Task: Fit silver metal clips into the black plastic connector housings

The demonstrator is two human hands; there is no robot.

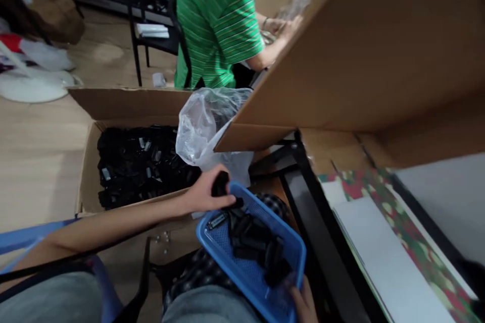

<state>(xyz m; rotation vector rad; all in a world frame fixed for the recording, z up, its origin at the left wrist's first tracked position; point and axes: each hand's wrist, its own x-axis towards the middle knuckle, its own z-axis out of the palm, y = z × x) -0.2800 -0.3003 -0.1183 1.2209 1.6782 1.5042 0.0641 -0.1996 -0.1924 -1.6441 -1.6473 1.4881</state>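
My left hand (206,189) is closed around some small black parts (220,184), held above the far end of a blue plastic basket (255,197). Their exact kind I cannot make out. The basket tilts over my lap and contains a pile of similar black pieces (250,234), one with a pale label near the left corner. At the basket's near right corner, my right hand (305,303) grips the rim, its fingers partly hidden. To the left stands an open cardboard box (86,176) full of black parts (129,166), several showing silvery patches.
A clear plastic bag (200,126) hangs beside the box. A large cardboard carton (364,55) rises on the right above a black-framed table with white sheets (386,257). A co-worker in a green striped shirt (215,20) sits beyond, hands on clear plastic. A white round base (36,86) stands left.
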